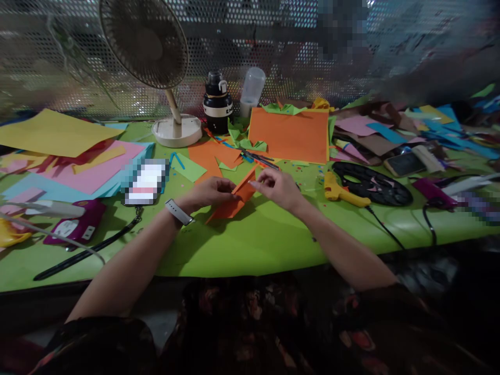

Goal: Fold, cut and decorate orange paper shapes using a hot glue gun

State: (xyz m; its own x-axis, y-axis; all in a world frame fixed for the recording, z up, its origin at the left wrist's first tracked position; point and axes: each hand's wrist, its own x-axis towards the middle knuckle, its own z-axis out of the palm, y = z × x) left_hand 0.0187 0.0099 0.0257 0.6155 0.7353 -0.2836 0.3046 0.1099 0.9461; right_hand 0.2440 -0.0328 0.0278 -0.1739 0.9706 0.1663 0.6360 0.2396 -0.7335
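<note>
A folded piece of orange paper [234, 207] is held tilted between my hands, just above the green tabletop. My left hand [213, 191] grips its left edge, thumb and fingers closed on it. At the upper right edge, the fingers of my right hand [278, 187] are pinched together against the paper. Just beyond my hands lies a pair of dark-handled scissors [260, 158], partly among paper scraps. Loose orange paper [207, 155] and a light green piece [188, 165] lie to the upper left of my hands.
A white fan [177, 130], a black bottle [217, 107] and an orange sheet [291, 134] stand or lie at the back. On the right are a yellow glue gun [344, 191] and a black tray [375, 183]. A phone [145, 182] and a purple power strip [80, 223] lie left.
</note>
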